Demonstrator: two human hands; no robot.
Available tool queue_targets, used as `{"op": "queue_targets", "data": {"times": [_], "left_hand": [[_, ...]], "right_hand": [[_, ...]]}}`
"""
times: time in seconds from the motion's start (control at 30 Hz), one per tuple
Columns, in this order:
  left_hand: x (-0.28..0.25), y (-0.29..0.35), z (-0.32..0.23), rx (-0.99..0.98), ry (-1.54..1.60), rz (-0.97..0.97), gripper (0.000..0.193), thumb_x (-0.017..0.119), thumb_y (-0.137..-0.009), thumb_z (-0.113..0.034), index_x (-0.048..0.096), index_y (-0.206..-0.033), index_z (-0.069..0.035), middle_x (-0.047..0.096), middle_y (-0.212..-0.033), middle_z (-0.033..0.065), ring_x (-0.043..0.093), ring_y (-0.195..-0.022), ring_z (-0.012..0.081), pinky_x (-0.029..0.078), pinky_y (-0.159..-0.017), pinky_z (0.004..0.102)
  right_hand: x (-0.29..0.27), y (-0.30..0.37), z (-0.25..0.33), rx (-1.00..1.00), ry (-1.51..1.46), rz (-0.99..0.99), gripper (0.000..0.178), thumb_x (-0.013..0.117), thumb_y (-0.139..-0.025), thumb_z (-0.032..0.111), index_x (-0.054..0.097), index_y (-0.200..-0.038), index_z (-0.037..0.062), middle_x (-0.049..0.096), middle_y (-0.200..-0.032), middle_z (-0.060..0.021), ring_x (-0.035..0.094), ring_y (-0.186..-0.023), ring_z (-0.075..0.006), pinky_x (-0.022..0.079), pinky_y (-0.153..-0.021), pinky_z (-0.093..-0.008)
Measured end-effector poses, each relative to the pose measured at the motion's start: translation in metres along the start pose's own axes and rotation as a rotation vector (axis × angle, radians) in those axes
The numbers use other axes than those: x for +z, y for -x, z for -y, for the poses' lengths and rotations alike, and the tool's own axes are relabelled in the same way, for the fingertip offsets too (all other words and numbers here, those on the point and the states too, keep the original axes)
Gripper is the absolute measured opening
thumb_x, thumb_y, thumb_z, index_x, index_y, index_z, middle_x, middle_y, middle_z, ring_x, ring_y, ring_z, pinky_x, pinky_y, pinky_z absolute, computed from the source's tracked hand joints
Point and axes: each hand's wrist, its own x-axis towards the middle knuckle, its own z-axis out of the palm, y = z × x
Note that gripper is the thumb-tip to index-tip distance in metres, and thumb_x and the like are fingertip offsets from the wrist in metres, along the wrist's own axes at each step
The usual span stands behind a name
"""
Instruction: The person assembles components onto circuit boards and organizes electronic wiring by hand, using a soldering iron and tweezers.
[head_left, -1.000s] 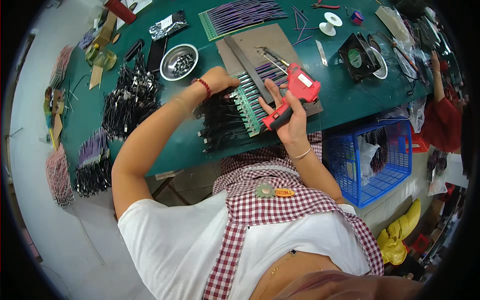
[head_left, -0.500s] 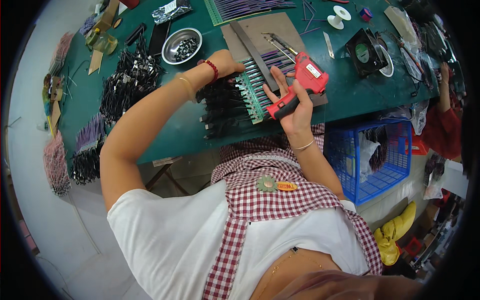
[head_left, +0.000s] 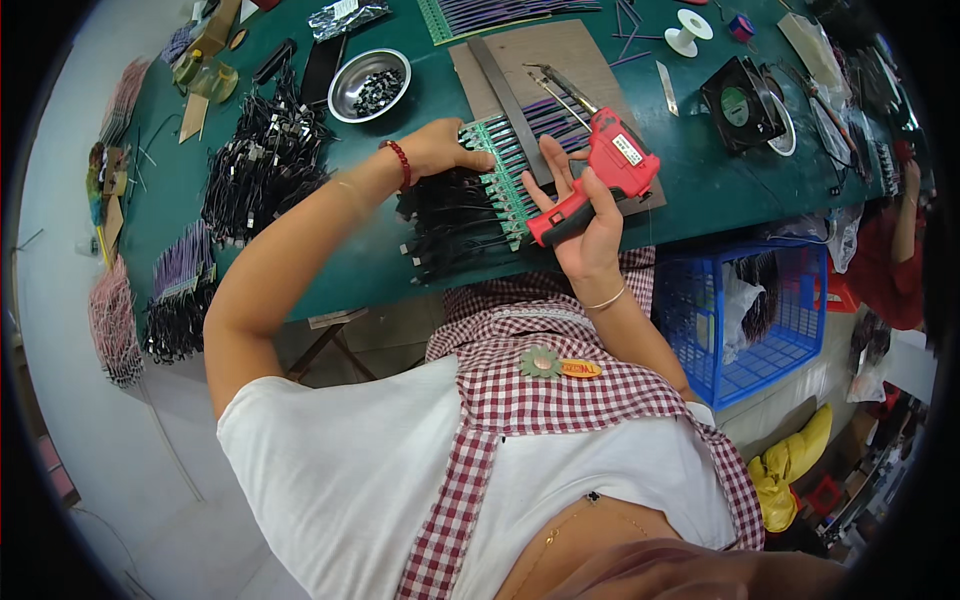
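Pinches the far end of the green strip (head_left: pixel 503 190) with the left hand (head_left: pixel 435 150). Holds the red soldering gun (head_left: pixel 612 165) in the right hand (head_left: pixel 590 235), with fingers loosely spread about its handle. Has the strip near the surface's (head_left: pixel 695 185) close edge, between black cables (head_left: pixel 440 222) and purple wires (head_left: pixel 553 118), with a metal bar (head_left: pixel 510 110) across the wires.

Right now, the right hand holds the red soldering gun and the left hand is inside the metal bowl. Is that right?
Not quite: the left hand is at the far end of the green circuit boards, apart from the metal bowl. The right hand does hold the red soldering gun. The head view shows it.
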Motion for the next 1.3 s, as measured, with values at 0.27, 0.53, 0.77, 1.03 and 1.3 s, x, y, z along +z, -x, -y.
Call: {"op": "queue_targets", "data": {"times": [0.27, 0.53, 0.77, 1.03, 1.3], "left_hand": [[0.004, 0.0, 0.0, -0.02, 0.039, 0.021, 0.072, 0.078, -0.065, -0.036, 0.047, -0.112, 0.009, 0.059, -0.099, 0.0162, 0.057, -0.093, 0.0195, 0.045, -0.08, 0.0295], [0.012, -0.009, -0.005, -0.03, -0.131, -0.157, 0.084, 0.082, -0.059, -0.036, 0.042, -0.115, 0.013, 0.059, -0.101, 0.0205, 0.059, -0.092, 0.023, 0.048, -0.078, 0.0304], [0.016, -0.011, -0.019, -0.042, -0.243, -0.27, 0.069, 0.081, -0.055, -0.032, 0.055, -0.098, 0.015, 0.062, -0.094, 0.0234, 0.062, -0.086, 0.0263, 0.048, -0.072, 0.0326], [-0.005, -0.015, 0.015, -0.064, 0.117, -0.005, 0.047, 0.071, -0.074, -0.019, 0.049, -0.11, 0.002, 0.061, -0.094, 0.0083, 0.059, -0.083, 0.0157, 0.048, -0.074, 0.0285], [0.001, -0.014, 0.027, 0.076, 0.606, 0.24, 0.03, 0.066, -0.08, -0.013, 0.052, -0.104, -0.003, 0.061, -0.094, 0.0025, 0.058, -0.083, 0.0103, 0.047, -0.078, 0.0244]], "right_hand": [[0.003, 0.004, -0.002, -0.007, 0.014, 0.004, 0.023, 0.047, -0.089, 0.012, 0.041, -0.111, 0.0103, 0.044, -0.128, -0.0174, 0.031, -0.13, -0.0245, 0.024, -0.104, -0.0547], [0.001, 0.014, -0.009, -0.073, 0.225, 0.079, 0.025, 0.047, -0.087, 0.013, 0.043, -0.111, 0.0112, 0.039, -0.133, -0.017, 0.024, -0.133, -0.0239, 0.024, -0.103, -0.0564], [-0.002, 0.013, -0.012, -0.085, 0.218, 0.068, 0.025, 0.047, -0.086, 0.012, 0.044, -0.111, 0.0117, 0.039, -0.133, -0.0163, 0.025, -0.133, -0.0229, 0.024, -0.103, -0.0559], [-0.002, 0.01, -0.006, -0.02, 0.005, 0.055, 0.027, 0.046, -0.088, 0.011, 0.041, -0.115, 0.0081, 0.039, -0.133, -0.0143, 0.028, -0.131, -0.0238, 0.027, -0.103, -0.0544], [-0.004, 0.011, -0.003, -0.021, 0.029, 0.01, 0.027, 0.047, -0.089, 0.015, 0.04, -0.113, 0.0079, 0.039, -0.132, -0.0187, 0.03, -0.13, -0.027, 0.026, -0.103, -0.0568]]}}
